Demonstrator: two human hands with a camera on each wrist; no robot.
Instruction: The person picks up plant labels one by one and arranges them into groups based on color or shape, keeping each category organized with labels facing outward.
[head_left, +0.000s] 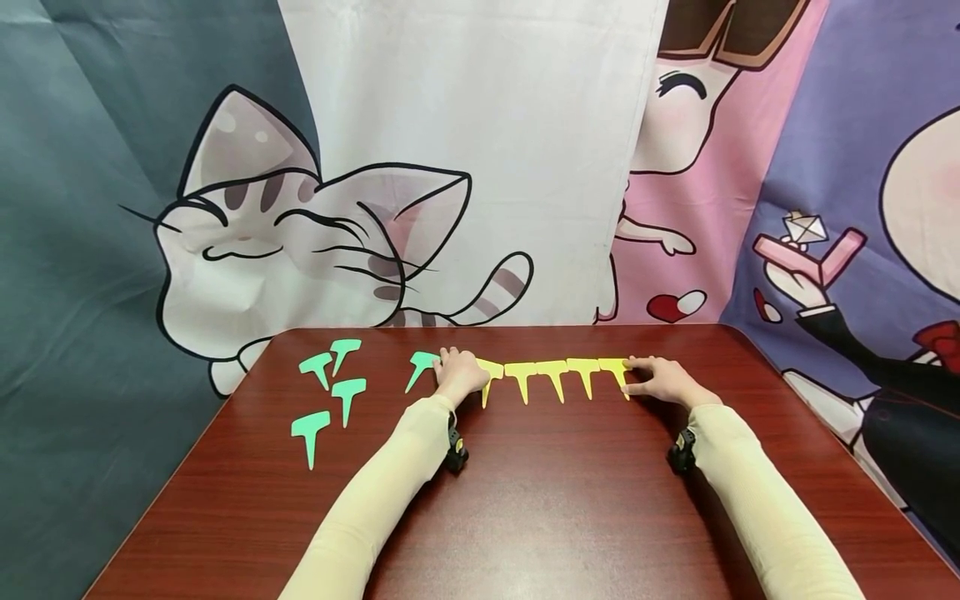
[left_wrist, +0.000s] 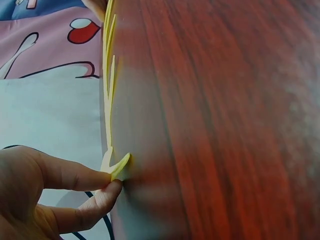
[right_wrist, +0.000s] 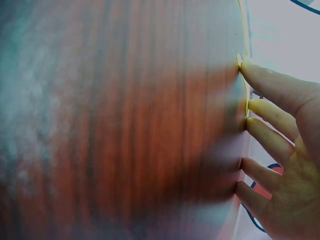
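Yellow T-shaped plant labels lie side by side in a row at the far part of the table, heads touching or nearly so and stems toward me. My left hand (head_left: 461,375) pinches the leftmost yellow plant label (left_wrist: 120,168) between thumb and fingers, tilting it a little off the table in the left wrist view. At the other end of the row, my right hand (head_left: 663,381) rests with spread fingers on the rightmost yellow plant label (head_left: 615,365) and the wood beside it. Its thumb (right_wrist: 260,77) touches the label's stem. A green plant label (head_left: 422,361) lies just left of my left hand.
Several more green plant labels (head_left: 310,425) lie scattered on the left side of the brown wooden table (head_left: 525,500). Behind the table's far edge hangs a cartoon-printed cloth (head_left: 465,100). Both wrists carry small black cameras (head_left: 455,450).
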